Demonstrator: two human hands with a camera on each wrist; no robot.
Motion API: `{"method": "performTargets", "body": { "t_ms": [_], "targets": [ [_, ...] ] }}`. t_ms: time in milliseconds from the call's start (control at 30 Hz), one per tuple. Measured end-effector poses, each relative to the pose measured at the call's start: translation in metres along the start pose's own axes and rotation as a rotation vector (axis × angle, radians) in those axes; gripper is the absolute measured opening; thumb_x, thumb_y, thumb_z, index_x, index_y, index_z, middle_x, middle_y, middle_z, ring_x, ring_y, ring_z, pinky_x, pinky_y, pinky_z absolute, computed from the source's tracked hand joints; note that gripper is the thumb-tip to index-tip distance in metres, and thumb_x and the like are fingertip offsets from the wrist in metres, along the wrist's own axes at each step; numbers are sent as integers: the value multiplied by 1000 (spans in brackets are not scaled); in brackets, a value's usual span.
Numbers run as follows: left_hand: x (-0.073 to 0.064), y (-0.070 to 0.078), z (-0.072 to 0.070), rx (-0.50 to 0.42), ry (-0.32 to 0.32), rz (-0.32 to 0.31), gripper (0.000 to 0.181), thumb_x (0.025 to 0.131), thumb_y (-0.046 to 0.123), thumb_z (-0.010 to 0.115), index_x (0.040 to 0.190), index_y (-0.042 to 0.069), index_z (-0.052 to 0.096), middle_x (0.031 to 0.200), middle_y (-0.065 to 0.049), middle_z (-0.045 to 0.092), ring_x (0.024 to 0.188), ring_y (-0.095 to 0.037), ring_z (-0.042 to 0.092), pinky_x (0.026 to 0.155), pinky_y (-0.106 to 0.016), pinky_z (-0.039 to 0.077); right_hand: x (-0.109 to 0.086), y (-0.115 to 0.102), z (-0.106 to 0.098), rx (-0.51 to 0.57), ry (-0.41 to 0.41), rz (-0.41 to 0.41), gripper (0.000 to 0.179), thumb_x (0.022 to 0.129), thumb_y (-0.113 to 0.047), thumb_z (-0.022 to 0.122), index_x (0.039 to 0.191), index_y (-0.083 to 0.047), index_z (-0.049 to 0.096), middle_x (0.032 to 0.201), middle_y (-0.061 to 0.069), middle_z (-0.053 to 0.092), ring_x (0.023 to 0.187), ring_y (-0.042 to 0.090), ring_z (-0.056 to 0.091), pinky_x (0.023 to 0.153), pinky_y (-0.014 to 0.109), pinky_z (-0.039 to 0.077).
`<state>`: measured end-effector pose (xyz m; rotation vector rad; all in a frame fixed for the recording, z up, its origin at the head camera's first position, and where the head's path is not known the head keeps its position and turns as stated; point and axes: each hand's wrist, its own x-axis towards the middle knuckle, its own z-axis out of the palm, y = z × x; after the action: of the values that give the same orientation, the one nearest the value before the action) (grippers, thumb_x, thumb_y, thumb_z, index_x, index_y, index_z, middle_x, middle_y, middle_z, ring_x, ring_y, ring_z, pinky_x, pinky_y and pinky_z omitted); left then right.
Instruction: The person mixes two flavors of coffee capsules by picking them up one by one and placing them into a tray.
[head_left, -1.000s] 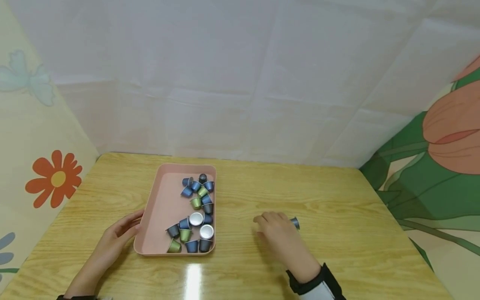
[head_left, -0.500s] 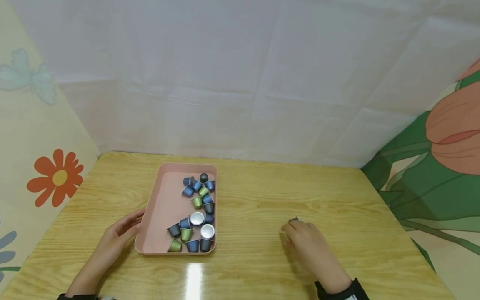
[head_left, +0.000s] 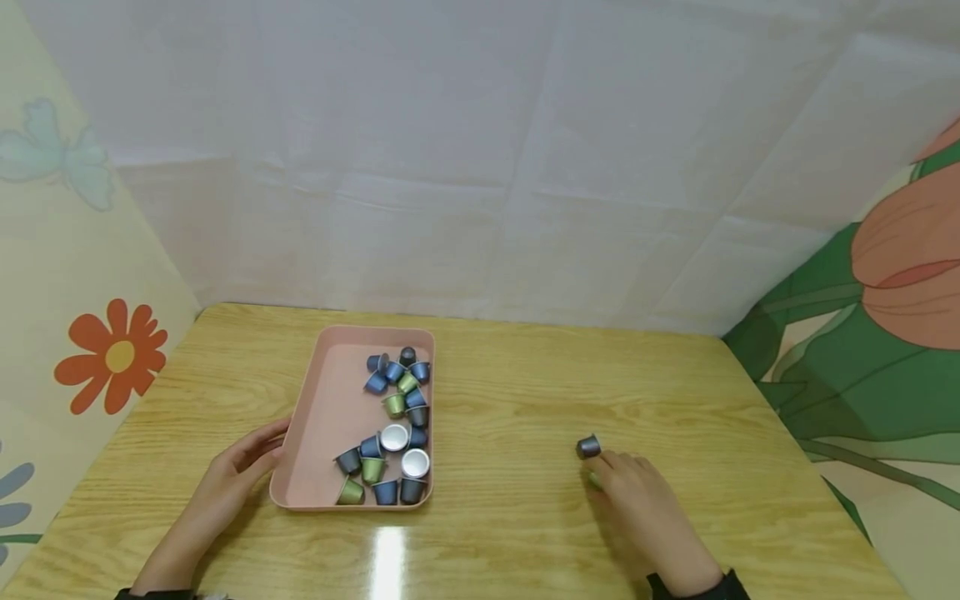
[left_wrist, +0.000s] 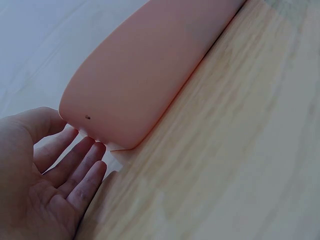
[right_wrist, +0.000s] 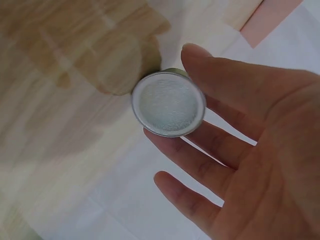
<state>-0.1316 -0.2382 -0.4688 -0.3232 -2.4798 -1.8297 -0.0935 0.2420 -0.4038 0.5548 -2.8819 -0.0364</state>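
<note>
My left hand [head_left: 232, 479] is at the left wall of a pink tray [head_left: 318, 417]; its relaxed fingers touch the wall [left_wrist: 125, 75] from outside. Inside the tray lie several blue, green and dark coffee capsules, two with silver lids facing up. On the right, my right hand [head_left: 645, 504] is low over the table. Between its thumb and fingers it pinches a green coffee capsule [head_left: 595, 479], whose silver lid [right_wrist: 169, 104] faces the right wrist camera. A dark coffee capsule [head_left: 588, 447] lies on its side just beyond the fingertips.
The wooden table [head_left: 510, 400] runs back to a white cloth [head_left: 480, 167]. Painted panels with flowers stand at the left and right sides. Tray capsules [head_left: 394, 437] gather along its right and near sides.
My right hand has moved right and toward me, uncovering the dark coffee capsule; the green one now shows at its fingers. My left hand and the tray have stayed in place.
</note>
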Motion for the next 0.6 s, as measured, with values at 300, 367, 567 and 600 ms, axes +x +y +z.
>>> {"method": "performTargets", "body": {
  "t_ms": [300,367,567,600],
  "targets": [
    [0,0,0,-6,-7,-17,46,97,17,50,134,-9,44,113,38,52,104,17,50,82,3,42,-4,4,2,3,-59,43,35,65,-7,79,99,-9,69,93,7,70,82,20,63,71,41,55],
    [0,0,0,-4,-6,-14,46,97,17,50,134,-9,45,113,38,52,104,17,50,82,3,42,-4,4,2,2,-54,38,36,64,-7,80,99,-8,69,93,7,70,83,20,63,72,41,55],
    [0,-1,-1,-9,-11,-5,46,97,16,49,134,-11,44,113,38,52,104,17,50,82,2,42,-3,1,0,-1,-72,36,34,65,-9,80,97,-9,69,92,7,70,82,20,63,73,42,56],
    [0,-1,-1,-10,-12,-6,46,97,16,49,134,-11,44,113,38,52,104,17,50,83,2,42,-3,0,-1,-1,-76,33,33,66,-10,80,97,-10,69,92,7,70,82,20,63,73,42,56]
  ]
}}
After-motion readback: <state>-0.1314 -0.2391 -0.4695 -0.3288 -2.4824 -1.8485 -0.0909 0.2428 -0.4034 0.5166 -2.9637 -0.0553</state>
